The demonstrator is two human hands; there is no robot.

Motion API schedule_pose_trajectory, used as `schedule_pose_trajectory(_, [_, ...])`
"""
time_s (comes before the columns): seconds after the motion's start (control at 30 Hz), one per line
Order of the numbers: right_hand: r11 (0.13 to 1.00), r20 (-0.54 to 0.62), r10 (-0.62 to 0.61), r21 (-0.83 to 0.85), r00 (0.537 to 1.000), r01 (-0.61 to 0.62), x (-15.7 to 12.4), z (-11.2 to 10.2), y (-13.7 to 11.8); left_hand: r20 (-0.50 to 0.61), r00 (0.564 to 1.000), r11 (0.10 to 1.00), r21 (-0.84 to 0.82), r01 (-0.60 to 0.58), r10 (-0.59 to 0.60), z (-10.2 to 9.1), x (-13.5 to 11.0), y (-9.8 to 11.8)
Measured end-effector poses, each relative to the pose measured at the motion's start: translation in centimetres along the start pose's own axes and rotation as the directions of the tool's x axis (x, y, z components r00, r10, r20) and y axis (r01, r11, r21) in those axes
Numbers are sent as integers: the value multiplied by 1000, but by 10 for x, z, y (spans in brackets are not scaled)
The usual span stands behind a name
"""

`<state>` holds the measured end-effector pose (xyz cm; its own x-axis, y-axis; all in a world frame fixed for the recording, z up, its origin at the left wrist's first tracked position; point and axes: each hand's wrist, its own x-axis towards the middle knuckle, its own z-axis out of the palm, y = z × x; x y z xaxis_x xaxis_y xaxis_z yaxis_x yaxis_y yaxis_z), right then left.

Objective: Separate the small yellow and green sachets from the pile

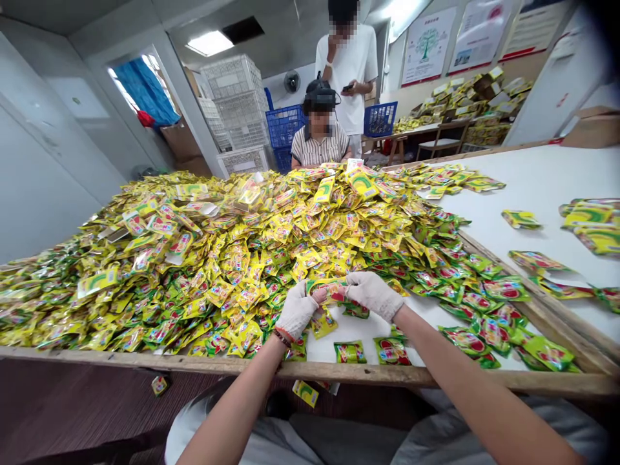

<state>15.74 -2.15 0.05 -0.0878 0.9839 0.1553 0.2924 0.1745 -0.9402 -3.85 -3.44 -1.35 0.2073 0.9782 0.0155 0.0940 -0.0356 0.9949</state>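
Both my hands wear white gloves and meet just above the near edge of the table. My left hand (296,310) and my right hand (372,294) are each closed on an end of one small yellow-green sachet (330,289). Right behind it rises a huge heap of yellow sachets (232,245) that covers most of the table. Loose sachets (349,352) lie on the white tabletop under my hands, and green ones (484,310) spread to the right.
A wooden rim (145,363) edges the table. A second white table (547,187) at the right holds scattered sachets. Across the heap a person sits (318,139) and another stands (349,61). White crates (235,103) and blue crates (285,126) are stacked behind.
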Motion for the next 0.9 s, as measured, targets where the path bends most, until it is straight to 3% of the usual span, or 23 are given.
schedule_pose_trajectory(0.07, [978, -111, 45, 207, 993, -21, 2, -16, -3, 9, 999, 999, -30, -41, 41, -5, 7, 9])
schedule_pose_trajectory(0.13, [883, -285, 42, 460, 958, 98, 2, -35, -8, -64, 991, 993, -7, -116, 116, -14, 17, 20])
schedule_pose_trajectory(0.2, [781, -409, 27, 578, 912, 236, 3, -52, -10, -192, 957, 973, 120, -197, 217, -25, 29, 29])
schedule_pose_trajectory(0.23, [783, -422, 23, 572, 906, 246, 5, -56, -10, -239, 934, 954, 205, -218, 265, -29, 34, 31])
schedule_pose_trajectory(0.33, [909, -336, 43, 404, 941, 102, 17, -52, -3, -260, 907, 896, 388, -216, 332, -31, 43, 30])
schedule_pose_trajectory(0.43, [1000, -244, 4, -29, 970, -12, 39, -34, 10, -91, 937, 820, 516, -246, 338, -20, 38, 25])
schedule_pose_trajectory(0.5, [959, -217, -64, -282, 974, 0, 55, -23, 19, 56, 951, 721, 638, -269, 305, -12, 29, 25])
schedule_pose_trajectory(0.57, [915, -204, -112, -402, 972, 21, 67, -16, 25, 161, 969, 559, 794, -241, 188, -7, 18, 28])
schedule_pose_trajectory(0.67, [850, -219, -108, -526, 970, -25, 75, -12, 31, 210, 977, 265, 945, -194, -32, -2, 1, 33])
schedule_pose_trajectory(0.73, [815, -226, -96, -576, 969, -53, 73, -14, 30, 205, 974, 164, 969, -187, -100, 0, -8, 31])
schedule_pose_trajectory(0.8, [827, -222, -94, -560, 970, -48, 67, -19, 27, 183, 977, 199, 967, -160, -106, -1, -12, 27])
schedule_pose_trajectory(0.9, [896, -194, -98, -444, 976, 1, 51, -28, 21, 134, 989, 470, 878, -91, -59, -5, -7, 18])
